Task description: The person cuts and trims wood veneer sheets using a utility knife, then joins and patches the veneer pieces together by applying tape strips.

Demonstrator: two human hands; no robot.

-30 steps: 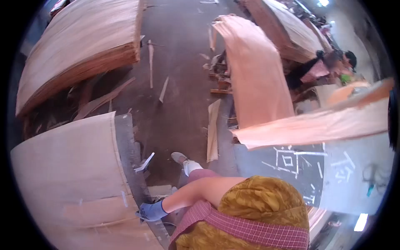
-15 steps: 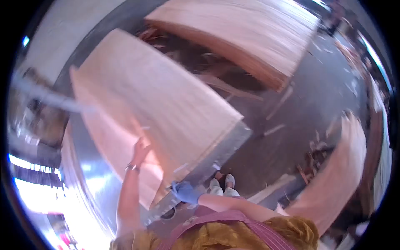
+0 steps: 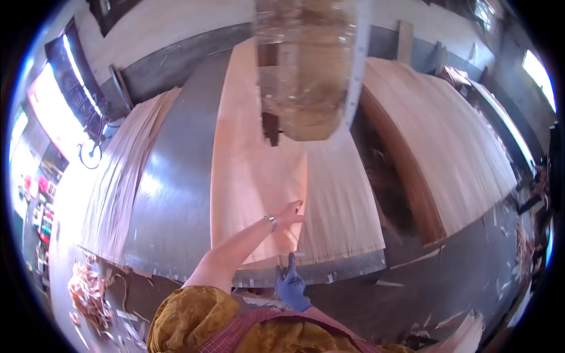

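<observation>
While the head view looks down across a broad grey table (image 3: 176,188), the left arm stretches forward from a mustard sleeve (image 3: 191,312) over the table's near edge, slanting inward with the elbow only slightly bent. The bare left hand (image 3: 288,216), with a metal watch (image 3: 269,222) at its wrist, reaches palm down to the right-hand edge of a peach-coloured wood sheet (image 3: 253,188), which lies lengthwise on the middle of the table. Its fingers are extended and slightly parted at that edge; I cannot tell whether they pinch it. The right forearm stays low and close to the body, and the blue-gloved right hand (image 3: 291,288) is at the table's near edge, just by the sheet's near corner. One gloved digit points upward, apart from the one beside it; whether the glove grips anything is unclear. On the table, just right of the peach sheet, a pale stack (image 3: 341,212) shows, and another stack (image 3: 126,165) lies along the table's left side. Beyond the table's right side stands a thick stack (image 3: 441,147). A blurred amber object (image 3: 312,76) hides part of the table's far end.
</observation>
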